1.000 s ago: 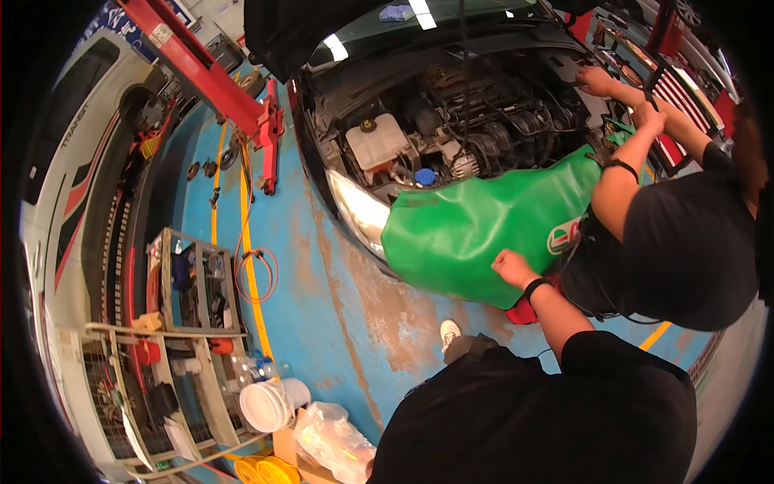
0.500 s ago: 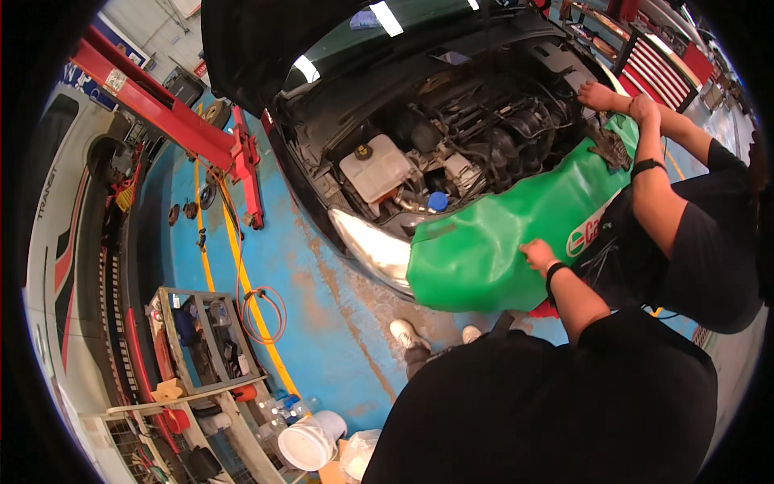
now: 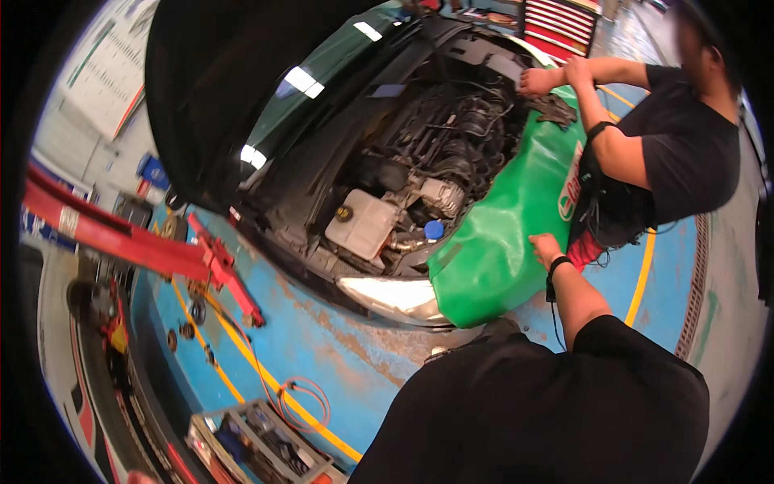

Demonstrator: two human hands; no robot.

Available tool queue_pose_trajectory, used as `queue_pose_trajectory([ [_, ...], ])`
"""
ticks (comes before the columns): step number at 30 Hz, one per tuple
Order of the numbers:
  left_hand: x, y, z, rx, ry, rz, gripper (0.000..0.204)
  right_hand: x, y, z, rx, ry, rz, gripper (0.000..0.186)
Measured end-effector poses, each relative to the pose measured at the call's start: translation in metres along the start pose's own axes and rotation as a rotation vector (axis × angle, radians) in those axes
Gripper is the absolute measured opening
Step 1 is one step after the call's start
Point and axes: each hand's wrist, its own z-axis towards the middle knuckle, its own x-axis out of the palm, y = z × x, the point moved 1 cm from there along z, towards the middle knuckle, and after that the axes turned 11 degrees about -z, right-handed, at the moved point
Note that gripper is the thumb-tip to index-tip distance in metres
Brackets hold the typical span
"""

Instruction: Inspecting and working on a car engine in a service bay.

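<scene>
My right hand (image 3: 544,246), fingers curled with the forefinger partly out, is at the green fender cover (image 3: 492,266); whether it touches is unclear. Anything inside its fingers is hidden. A small skin-toned shape at the bottom-left rim may be my left hand (image 3: 141,477), its fingers unseen. The cover drapes over the front of a dark car with its hood (image 3: 197,97) raised and engine bay (image 3: 447,145) exposed. A white reservoir (image 3: 359,226) and blue cap (image 3: 433,229) sit near the cover. Beyond, a co-worker's hands (image 3: 556,77) are close together above dark gloves (image 3: 552,110).
The co-worker (image 3: 685,149) leans at the right. A red lift arm (image 3: 129,234) stands left beside a van (image 3: 81,395). A hose (image 3: 306,399) lies coiled on the blue floor near a tool cart (image 3: 250,444); a red tool chest (image 3: 556,24) is at the back.
My view has turned, so the car appears tilted and lower. My right hand remains over the cover with its fingers curled. More of the co-worker's head and the raised hood show.
</scene>
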Motion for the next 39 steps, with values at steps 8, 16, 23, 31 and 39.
queue_pose_trajectory([
  [8,-0.232,0.429,-0.338,-1.253,-0.093,0.536,0.024,0.064,0.012,-0.022,-0.104,0.002,-0.564,0.049],
  [16,-0.234,0.524,-0.55,-1.63,0.027,1.183,0.04,0.067,0.009,-0.055,-0.05,-0.121,-0.526,0.057],
  [23,-0.234,0.551,-0.55,-1.838,-0.043,1.476,0.035,0.071,0.015,-0.042,0.037,-0.072,-0.5,0.073],
  [31,-0.251,0.559,-0.539,-1.789,-0.228,1.449,0.035,0.101,0.058,-0.038,0.135,-0.335,-0.304,0.068],
  [39,-0.251,0.548,-0.556,-1.575,-0.023,1.391,0.04,0.153,0.057,-0.059,0.167,-0.808,-0.354,0.026],
])
